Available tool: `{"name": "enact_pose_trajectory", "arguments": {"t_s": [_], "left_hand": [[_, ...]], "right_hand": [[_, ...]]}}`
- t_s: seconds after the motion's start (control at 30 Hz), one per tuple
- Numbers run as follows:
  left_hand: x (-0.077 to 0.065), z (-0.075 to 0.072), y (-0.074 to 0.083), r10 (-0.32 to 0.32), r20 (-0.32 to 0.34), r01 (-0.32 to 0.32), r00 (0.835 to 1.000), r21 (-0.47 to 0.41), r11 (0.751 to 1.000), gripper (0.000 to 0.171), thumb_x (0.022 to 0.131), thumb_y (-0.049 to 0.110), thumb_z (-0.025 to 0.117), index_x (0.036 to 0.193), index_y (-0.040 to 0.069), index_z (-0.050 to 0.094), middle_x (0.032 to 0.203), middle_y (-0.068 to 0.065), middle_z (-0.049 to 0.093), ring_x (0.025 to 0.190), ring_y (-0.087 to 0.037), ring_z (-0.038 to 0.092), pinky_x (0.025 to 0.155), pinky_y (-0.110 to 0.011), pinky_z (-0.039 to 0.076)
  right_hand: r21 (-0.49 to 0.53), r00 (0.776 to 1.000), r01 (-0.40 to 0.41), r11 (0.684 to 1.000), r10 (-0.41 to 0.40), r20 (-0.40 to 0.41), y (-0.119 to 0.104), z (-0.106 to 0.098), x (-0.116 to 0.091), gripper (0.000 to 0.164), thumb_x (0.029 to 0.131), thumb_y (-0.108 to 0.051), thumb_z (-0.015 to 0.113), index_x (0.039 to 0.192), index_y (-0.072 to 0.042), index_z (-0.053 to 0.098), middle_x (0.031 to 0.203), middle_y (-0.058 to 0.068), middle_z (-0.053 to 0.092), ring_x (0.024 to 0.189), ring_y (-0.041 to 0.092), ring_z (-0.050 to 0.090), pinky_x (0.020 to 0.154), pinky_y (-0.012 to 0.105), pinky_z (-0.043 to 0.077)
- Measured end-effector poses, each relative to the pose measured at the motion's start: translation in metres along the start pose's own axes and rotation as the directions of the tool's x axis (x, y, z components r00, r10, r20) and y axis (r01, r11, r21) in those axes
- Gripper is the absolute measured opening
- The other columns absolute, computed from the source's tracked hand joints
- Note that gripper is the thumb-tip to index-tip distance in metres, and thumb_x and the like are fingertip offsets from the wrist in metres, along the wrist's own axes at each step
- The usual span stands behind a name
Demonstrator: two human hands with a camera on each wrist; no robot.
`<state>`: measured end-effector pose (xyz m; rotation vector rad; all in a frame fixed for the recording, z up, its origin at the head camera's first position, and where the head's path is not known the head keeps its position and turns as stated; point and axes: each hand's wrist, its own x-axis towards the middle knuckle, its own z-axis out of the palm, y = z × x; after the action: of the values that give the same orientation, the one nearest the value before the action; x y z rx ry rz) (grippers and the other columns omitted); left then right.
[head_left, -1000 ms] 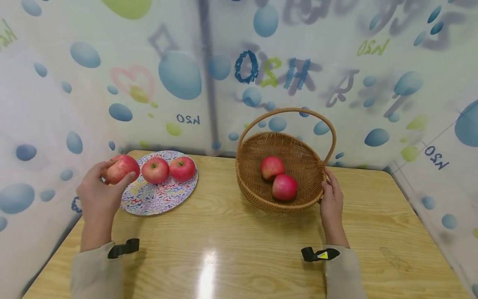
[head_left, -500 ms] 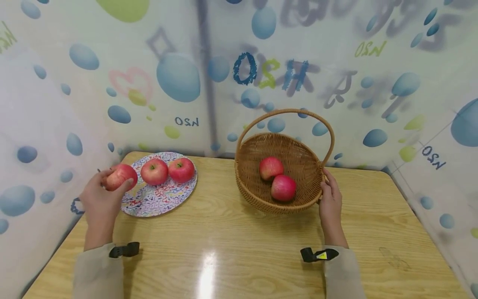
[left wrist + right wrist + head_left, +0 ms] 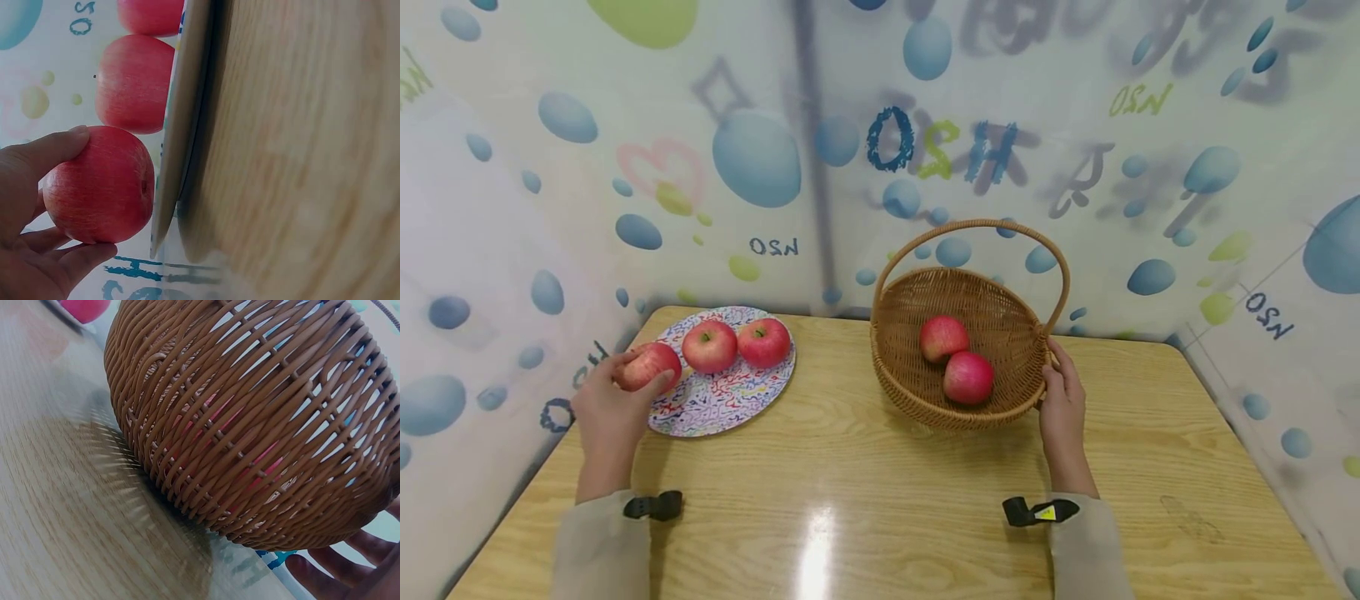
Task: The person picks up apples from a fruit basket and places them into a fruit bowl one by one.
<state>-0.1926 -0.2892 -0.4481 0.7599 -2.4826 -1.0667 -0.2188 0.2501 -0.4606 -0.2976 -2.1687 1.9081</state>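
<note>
My left hand (image 3: 608, 408) holds a red apple (image 3: 653, 367) between thumb and fingers at the left part of a patterned plate (image 3: 722, 412). In the left wrist view the gripped apple (image 3: 103, 187) is right beside the plate's surface; whether it touches cannot be told. Two more apples stand on the plate, one in the middle (image 3: 710, 347) and one at the right (image 3: 764, 342). With its fingers at the rim, my right hand (image 3: 1063, 408) grips the right side of a wicker basket (image 3: 917, 392). Inside the basket lie two apples, a rear one (image 3: 943, 339) and a front one (image 3: 968, 377).
Both the plate and the basket are on a wooden table (image 3: 850, 500), near its back edge. A tall arched handle (image 3: 973, 222) rises over the basket. Behind and at the sides stands a wall covering (image 3: 842, 200) printed with blue and green drops.
My left hand has lowered the apple toward the plate, moving slightly to the right at the end. My right hand and the basket keep their places.
</note>
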Motion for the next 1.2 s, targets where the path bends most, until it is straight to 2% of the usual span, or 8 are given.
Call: {"name": "enact_pose_trajectory", "arguments": {"t_s": [0.43, 0.73, 0.8, 0.87, 0.97, 1.03, 1.1, 1.2], "left_hand": [[0.005, 0.004, -0.009, 0.031, 0.07, -0.033, 0.997, 0.014, 0.999, 0.065, 0.093, 0.031, 0.073, 0.147, 0.004, 0.05, 0.139, -0.027, 0.056, 0.124, -0.041, 0.052, 0.107, -0.059, 0.047], [0.005, 0.002, -0.008, 0.056, 0.108, -0.058, 0.993, 0.017, 0.998, 0.069, 0.093, 0.033, 0.072, 0.147, 0.0, 0.046, 0.146, -0.029, 0.048, 0.128, -0.045, 0.046, 0.106, -0.063, 0.046], [0.006, 0.001, -0.01, 0.05, 0.112, -0.05, 0.992, 0.005, 0.999, 0.068, 0.094, 0.038, 0.07, 0.146, 0.001, 0.047, 0.146, -0.028, 0.047, 0.128, -0.043, 0.045, 0.103, -0.059, 0.05], [0.007, 0.0, -0.012, 0.04, 0.113, -0.04, 0.993, 0.001, 0.999, 0.065, 0.095, 0.042, 0.066, 0.144, 0.002, 0.051, 0.145, -0.026, 0.049, 0.126, -0.04, 0.046, 0.094, -0.044, 0.053], [0.008, -0.001, -0.014, 0.018, 0.109, -0.018, 0.994, -0.007, 1.0, 0.062, 0.096, 0.047, 0.063, 0.139, 0.003, 0.057, 0.144, -0.023, 0.051, 0.123, -0.036, 0.046, 0.079, -0.025, 0.044], [0.009, -0.002, -0.012, 0.007, 0.11, -0.007, 0.994, 0.001, 1.0, 0.059, 0.097, 0.046, 0.063, 0.138, 0.003, 0.058, 0.144, -0.024, 0.052, 0.123, -0.037, 0.047, 0.074, -0.02, 0.04], [0.008, -0.003, -0.01, -0.013, 0.118, 0.013, 0.993, -0.001, 1.0, 0.06, 0.097, 0.045, 0.063, 0.138, 0.002, 0.057, 0.146, -0.025, 0.05, 0.127, -0.038, 0.046, 0.079, -0.026, 0.047], [0.007, -0.003, -0.006, -0.054, 0.133, 0.058, 0.99, -0.022, 0.998, 0.062, 0.097, 0.044, 0.063, 0.141, 0.001, 0.053, 0.153, -0.025, 0.045, 0.137, -0.042, 0.043, 0.098, -0.044, 0.054]], "right_hand": [[-0.018, 1.0, -0.002, 1.0, 0.002, -0.002, 0.0, 0.0, 0.0, 0.048, 0.11, -0.03, 0.029, 0.157, -0.034, 0.035, 0.165, 0.005, 0.033, 0.147, 0.033, 0.041, 0.115, 0.059, 0.038], [-0.022, 1.0, 0.003, 1.0, -0.003, -0.013, 0.002, 0.0, 0.0, 0.048, 0.11, -0.03, 0.029, 0.157, -0.034, 0.036, 0.165, 0.006, 0.033, 0.147, 0.033, 0.041, 0.115, 0.059, 0.038], [-0.018, 1.0, 0.004, 1.0, -0.004, -0.01, 0.002, 0.001, 0.0, 0.048, 0.11, -0.03, 0.029, 0.157, -0.034, 0.036, 0.165, 0.006, 0.033, 0.147, 0.034, 0.041, 0.115, 0.06, 0.038], [-0.013, 1.0, 0.003, 1.0, -0.003, -0.009, 0.003, 0.001, 0.0, 0.048, 0.11, -0.03, 0.029, 0.157, -0.034, 0.036, 0.165, 0.006, 0.032, 0.147, 0.034, 0.041, 0.115, 0.06, 0.039], [-0.011, 1.0, 0.001, 1.0, -0.001, -0.012, 0.003, 0.001, 0.001, 0.048, 0.11, -0.03, 0.029, 0.157, -0.034, 0.036, 0.165, 0.006, 0.033, 0.147, 0.034, 0.041, 0.115, 0.059, 0.039], [-0.011, 1.0, -0.001, 1.0, 0.001, -0.014, 0.004, 0.001, 0.002, 0.048, 0.109, -0.029, 0.029, 0.157, -0.033, 0.036, 0.165, 0.006, 0.032, 0.147, 0.033, 0.041, 0.115, 0.059, 0.039], [-0.013, 1.0, -0.002, 1.0, 0.002, -0.014, 0.004, 0.001, 0.002, 0.048, 0.109, -0.029, 0.029, 0.157, -0.034, 0.036, 0.166, 0.006, 0.032, 0.147, 0.033, 0.04, 0.116, 0.058, 0.038], [-0.014, 1.0, -0.003, 1.0, 0.002, -0.013, 0.004, 0.001, 0.002, 0.049, 0.11, -0.029, 0.028, 0.157, -0.034, 0.035, 0.166, 0.005, 0.031, 0.148, 0.032, 0.039, 0.117, 0.057, 0.037]]}}
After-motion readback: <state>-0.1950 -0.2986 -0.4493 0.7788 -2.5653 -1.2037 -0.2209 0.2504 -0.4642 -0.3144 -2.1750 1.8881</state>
